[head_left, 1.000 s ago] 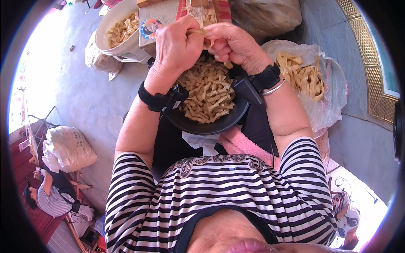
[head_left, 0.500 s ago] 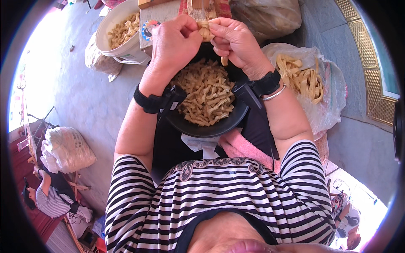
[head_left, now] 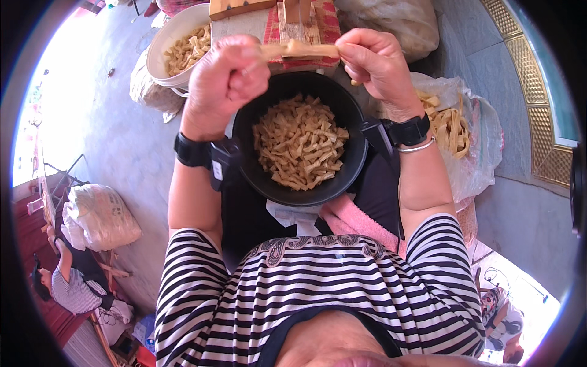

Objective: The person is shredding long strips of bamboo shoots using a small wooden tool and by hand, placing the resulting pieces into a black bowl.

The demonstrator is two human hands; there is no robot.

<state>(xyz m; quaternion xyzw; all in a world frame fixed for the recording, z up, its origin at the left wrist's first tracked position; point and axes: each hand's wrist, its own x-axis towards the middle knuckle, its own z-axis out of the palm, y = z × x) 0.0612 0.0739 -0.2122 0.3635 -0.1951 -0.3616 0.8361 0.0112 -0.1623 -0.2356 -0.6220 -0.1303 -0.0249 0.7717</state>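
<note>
A pale-yellow tofu-skin strip (head_left: 315, 51) stretches taut between my hands, with a knot near its middle. My left hand (head_left: 226, 79) is closed on one end, its fingers slightly blurred. The other end is pinched between thumb and forefinger of my right hand (head_left: 380, 64); a small yellowish bit shows below those fingers. Both hands are raised above the far rim of a black bowl (head_left: 359, 160) set at my lap. Inside it lies a heap of short knotted tofu-skin pieces (head_left: 299, 144).
Beyond my hands stands a low bench with a wooden block (head_left: 296, 11). A white bucket (head_left: 158, 70) of similar pieces is at far left. Loose strips (head_left: 454, 131) lie in a plastic bag at right. A pink towel (head_left: 361, 223) covers my leg; another person (head_left: 70, 284) is at lower left.
My hands were close together at the knot; they have moved apart, drawing the strip out straight. The bowl now shows more fully between my forearms.
</note>
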